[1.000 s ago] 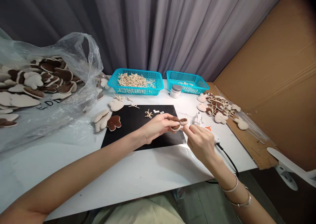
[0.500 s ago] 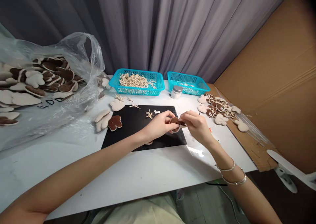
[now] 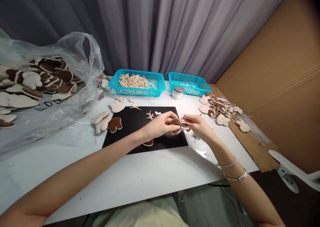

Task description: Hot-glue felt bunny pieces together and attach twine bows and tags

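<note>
A white table bears a black mat, two blue baskets, a lidded jar and a plastic bag.

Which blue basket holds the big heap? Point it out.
The left blue basket, nearer the plastic bag: cream cords heaped inside; the right basket shows only scattered pale pieces.

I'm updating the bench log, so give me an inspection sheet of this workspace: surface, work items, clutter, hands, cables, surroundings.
Surface: white table bearing a black mat.
Work items: brown-and-cream fabric piece in hand; cord bow on the mat.
Clutter: loose pieces at the mat's left; bow-trimmed pile at right; jar near the blue baskets.
Hands: left hand holds the piece; right hand at its right end, grip unclear.
Cables: pale cable and black cable below the table edge.
Surroundings: grey curtain behind; cardboard at right.
</note>
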The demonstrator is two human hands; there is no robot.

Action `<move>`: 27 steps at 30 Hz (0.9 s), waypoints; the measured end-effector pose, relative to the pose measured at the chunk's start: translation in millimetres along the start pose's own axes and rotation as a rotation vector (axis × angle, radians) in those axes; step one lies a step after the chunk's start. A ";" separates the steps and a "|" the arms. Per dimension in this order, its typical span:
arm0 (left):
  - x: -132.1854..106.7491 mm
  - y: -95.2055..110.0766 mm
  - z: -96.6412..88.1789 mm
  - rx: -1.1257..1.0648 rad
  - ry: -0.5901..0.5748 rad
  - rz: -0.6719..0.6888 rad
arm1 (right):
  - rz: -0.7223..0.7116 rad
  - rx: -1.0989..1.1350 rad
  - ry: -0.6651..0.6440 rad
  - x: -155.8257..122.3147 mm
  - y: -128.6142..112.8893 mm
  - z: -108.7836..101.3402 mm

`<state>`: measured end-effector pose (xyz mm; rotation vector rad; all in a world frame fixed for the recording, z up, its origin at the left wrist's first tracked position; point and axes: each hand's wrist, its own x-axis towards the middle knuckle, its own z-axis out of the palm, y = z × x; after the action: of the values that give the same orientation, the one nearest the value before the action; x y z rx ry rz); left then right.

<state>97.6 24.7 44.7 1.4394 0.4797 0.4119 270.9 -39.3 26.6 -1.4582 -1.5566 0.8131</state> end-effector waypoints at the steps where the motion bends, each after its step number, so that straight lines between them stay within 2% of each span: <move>1: 0.3 0.5 -0.5 -0.060 0.011 -0.015 | 0.024 0.032 -0.015 -1.1 1.1 3.0; 3: 1.5 1.9 -0.9 -0.206 0.027 -0.067 | 0.020 0.026 0.019 -6.8 3.6 9.8; 5: 3.2 3.2 -0.2 -0.343 0.030 -0.129 | -0.079 -0.121 0.155 -16.3 6.0 15.6; 8: 4.7 2.6 2.7 -0.417 0.042 -0.178 | -0.436 -0.633 0.365 -30.4 7.1 18.6; 10: 4.0 -0.1 5.4 -0.382 0.093 -0.165 | -0.674 -0.984 0.394 -34.9 5.6 16.6; 12: 2.4 -3.5 8.0 -0.310 0.141 -0.145 | -0.833 -1.216 0.401 -34.5 2.7 13.1; 14: 0.9 -6.6 10.0 -0.218 0.152 -0.119 | -0.949 -1.294 0.435 -30.6 -0.3 10.0; 16: 0.1 -8.6 11.0 -0.118 0.138 -0.090 | -1.008 -1.274 0.447 -25.4 -2.1 8.6; 19: 0.2 -9.8 11.0 0.006 0.120 -0.034 | -0.900 -1.095 0.416 -18.2 -1.3 9.4; 24: 0.2 -11.4 9.5 0.104 0.103 0.016 | -0.456 -0.621 0.315 -12.9 1.1 11.7; 27: 0.5 -14.0 10.0 0.121 0.126 -0.005 | -0.304 -0.497 0.243 -13.6 -2.9 11.6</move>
<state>103.3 15.3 31.4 1.5341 0.6185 0.4783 259.0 -52.1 22.1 -1.5340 -1.8053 0.0630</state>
